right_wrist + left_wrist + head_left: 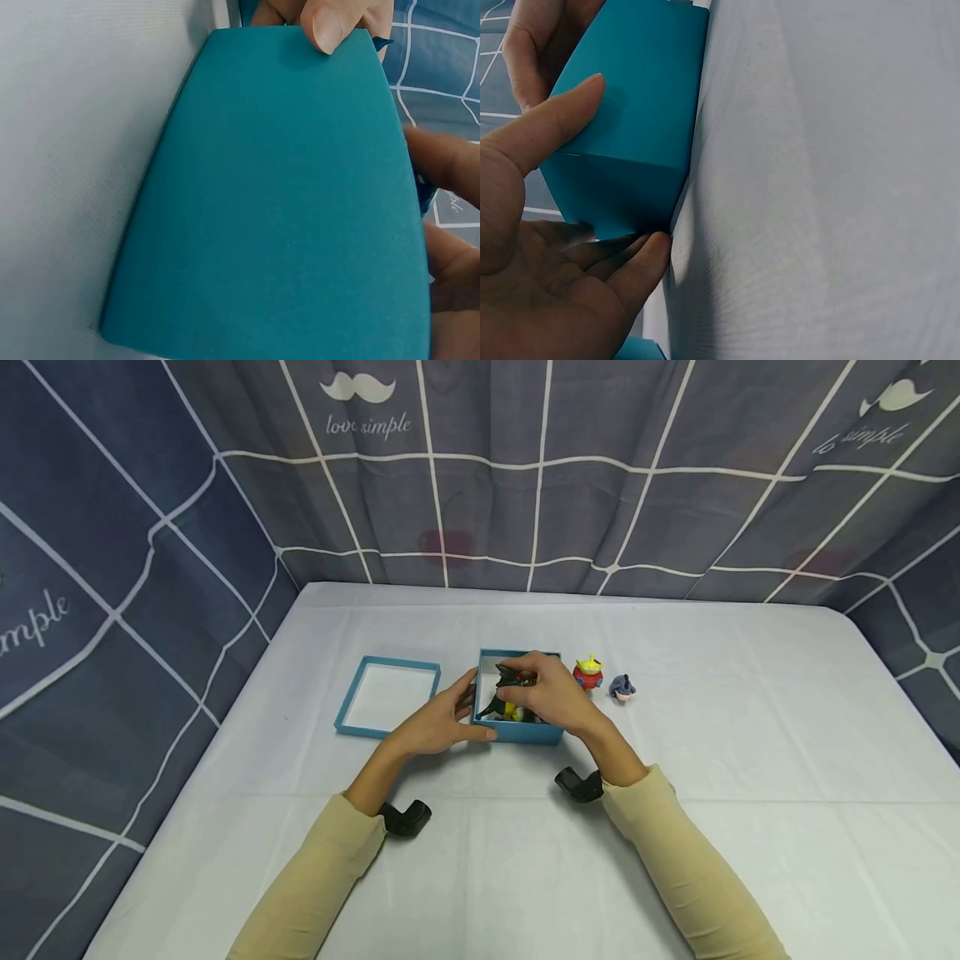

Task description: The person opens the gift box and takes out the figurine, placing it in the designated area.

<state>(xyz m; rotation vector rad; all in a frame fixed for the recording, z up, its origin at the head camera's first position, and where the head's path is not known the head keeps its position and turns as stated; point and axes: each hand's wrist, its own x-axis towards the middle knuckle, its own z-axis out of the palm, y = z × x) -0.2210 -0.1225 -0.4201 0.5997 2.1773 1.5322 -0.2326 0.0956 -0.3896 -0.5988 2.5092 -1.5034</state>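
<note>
A teal open box (525,733) stands mid-table with several small toy figures in it, one partly yellow (513,711). My left hand (438,718) holds the box at its near left corner. The thumb (574,112) presses the front wall, while the other fingers lie along the left side. Over the open top, my right hand (555,693) pinches a black toy figure (492,705) with pointed parts between thumb and fingers. Its lower part is among the other figures. In the right wrist view the box's front wall (277,195) hides most of the inside.
The teal-rimmed lid (350,692) lies to the left of the box, white inside up. Right of the box stand a green alien figure in red (588,674) and a small grey-blue donkey figure (622,688). A white cloth covers the table, and a grey checked curtain (487,510) hangs behind.
</note>
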